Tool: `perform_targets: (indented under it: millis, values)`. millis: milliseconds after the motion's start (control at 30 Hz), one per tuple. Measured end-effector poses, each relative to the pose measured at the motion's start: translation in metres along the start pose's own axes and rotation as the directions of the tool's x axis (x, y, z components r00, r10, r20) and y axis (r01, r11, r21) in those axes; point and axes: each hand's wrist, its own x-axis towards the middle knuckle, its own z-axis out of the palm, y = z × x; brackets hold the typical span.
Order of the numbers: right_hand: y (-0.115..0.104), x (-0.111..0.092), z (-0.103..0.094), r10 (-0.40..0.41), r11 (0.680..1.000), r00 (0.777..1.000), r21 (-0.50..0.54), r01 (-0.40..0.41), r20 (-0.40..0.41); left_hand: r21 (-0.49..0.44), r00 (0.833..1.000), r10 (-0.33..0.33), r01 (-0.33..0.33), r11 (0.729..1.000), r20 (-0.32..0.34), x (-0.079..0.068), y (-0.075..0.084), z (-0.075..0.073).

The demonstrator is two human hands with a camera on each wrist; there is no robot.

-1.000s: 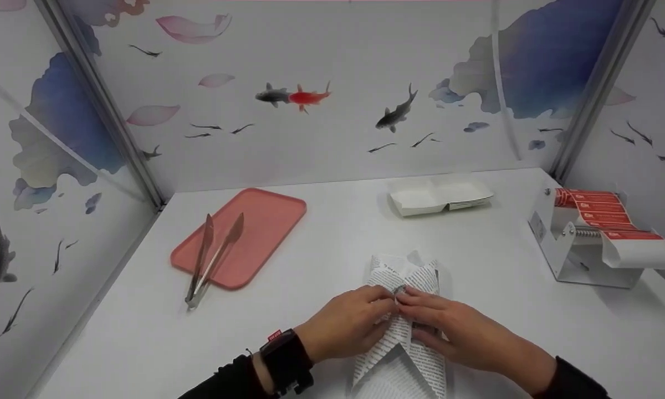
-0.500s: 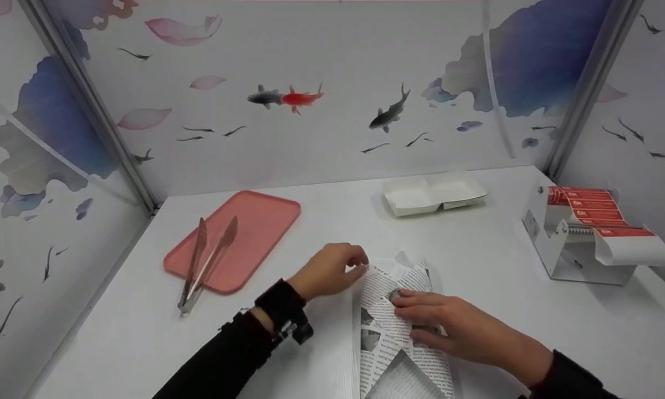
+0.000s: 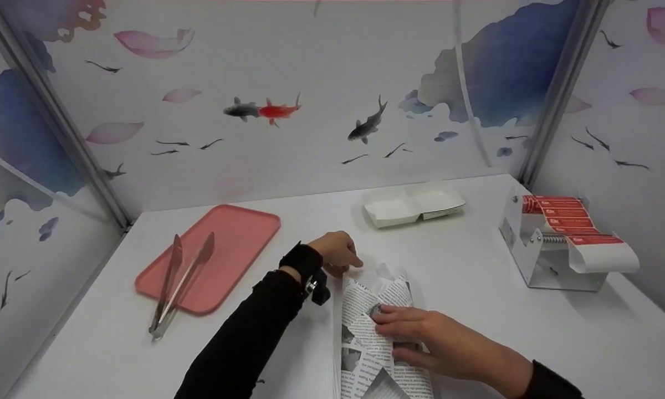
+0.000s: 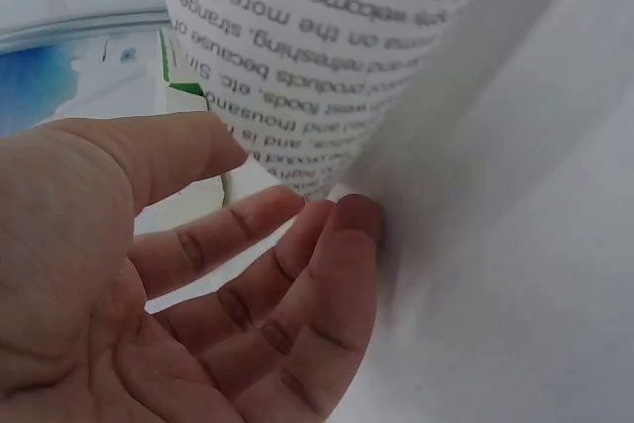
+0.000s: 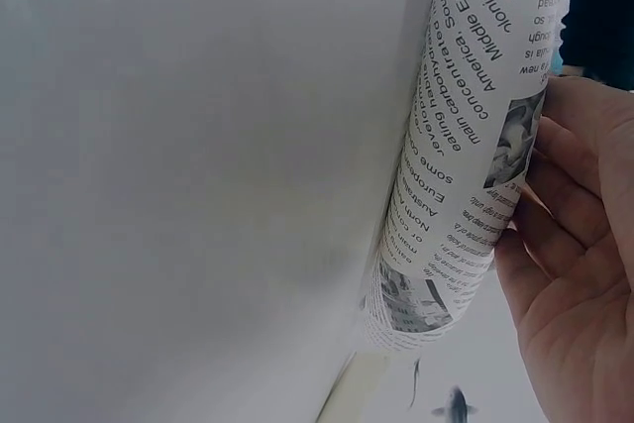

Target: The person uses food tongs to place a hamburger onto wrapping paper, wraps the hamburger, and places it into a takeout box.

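A newsprint-patterned paper wrap (image 3: 359,318), folded into a long roll with overlapping flaps, lies on the table in front of me. What is inside it is hidden. My left hand (image 3: 337,254) is at the far left corner of the wrap. In the left wrist view, the fingertips (image 4: 357,215) are bent loosely right at the paper's narrow end, with the thumb apart from them. My right hand (image 3: 446,343) rests its extended fingers on the folded flaps, along the wrap's right side. The right wrist view shows the rounded roll (image 5: 451,165) beside those fingers.
At the left, metal tongs (image 3: 180,288) lie partly on a pink tray (image 3: 238,244). A white paper food box (image 3: 413,206) sits open at the back. To the right stands a label dispenser (image 3: 565,244) with a roll of red labels. Printed wall panels enclose the table.
My left hand has left the middle of the wrap and moved forward to its far left corner. The right hand stays on the flaps. The head view has shifted slightly.
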Motion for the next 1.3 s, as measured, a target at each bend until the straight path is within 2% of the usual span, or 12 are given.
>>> perform_targets:
  millis: [100, 267, 400, 500, 567, 700, 833, 933, 1000, 1067, 1200, 1300]
  values:
    - [-0.002, 0.002, 0.0, 0.012, 1.0, 1.0, 0.009, -0.012, 0.018, 0.003, 0.999, -0.037, 0.036, 0.999, 0.015, -0.002, 0.0, 0.001]
    - [-0.003, 0.004, 0.0, 0.025, 1.0, 0.999, 0.013, -0.026, 0.031, -0.051, 1.0, -0.008, 0.009, 0.999, 0.026, 0.001, -0.002, 0.003]
    - [-0.003, 0.004, 0.002, -0.006, 1.0, 1.0, 0.007, 0.006, 0.016, -0.114, 1.0, 0.002, 0.0, 0.994, 0.016, 0.006, -0.005, 0.007]
    - [-0.003, 0.003, 0.005, -0.033, 0.999, 0.999, 0.013, 0.033, 0.004, -0.126, 0.999, 0.037, -0.038, 0.991, -0.016, 0.006, -0.005, 0.011]
    - [-0.003, 0.003, 0.006, -0.043, 0.999, 0.999, 0.02, 0.043, 0.0, -0.115, 0.995, 0.089, -0.093, 0.989, -0.041, 0.004, -0.006, 0.013]
    - [-0.003, 0.003, 0.007, -0.04, 0.999, 0.999, 0.023, 0.04, -0.001, -0.116, 0.97, 0.225, -0.235, 0.965, -0.093, -0.003, -0.006, 0.011]
    - [-0.002, 0.004, 0.005, -0.028, 1.0, 1.0, 0.011, 0.028, 0.002, -0.181, 0.93, 0.345, -0.363, 0.914, -0.125, -0.012, -0.009, 0.006]
    - [0.001, 0.003, 0.004, -0.024, 1.0, 1.0, 0.006, 0.024, -0.002, -0.241, 0.904, 0.404, -0.426, 0.872, -0.138, -0.019, -0.01, 0.004]
    - [0.002, 0.002, 0.003, -0.036, 0.999, 0.999, -0.002, 0.036, -0.015, -0.256, 0.898, 0.418, -0.44, 0.86, -0.14, -0.023, -0.011, 0.004]
    - [0.004, 0.001, 0.002, -0.056, 0.998, 0.998, -0.008, 0.056, -0.035, -0.259, 0.9, 0.413, -0.435, 0.862, -0.135, -0.026, -0.013, 0.005]
    - [0.005, 0.002, 0.0, -0.084, 0.996, 0.995, -0.016, 0.083, -0.055, -0.243, 0.932, 0.349, -0.362, 0.9, -0.099, -0.028, -0.019, 0.006]
    - [0.006, 0.002, 0.0, -0.08, 0.997, 0.995, -0.008, 0.079, -0.052, -0.259, 0.95, 0.304, -0.311, 0.914, -0.068, -0.029, -0.025, 0.007]
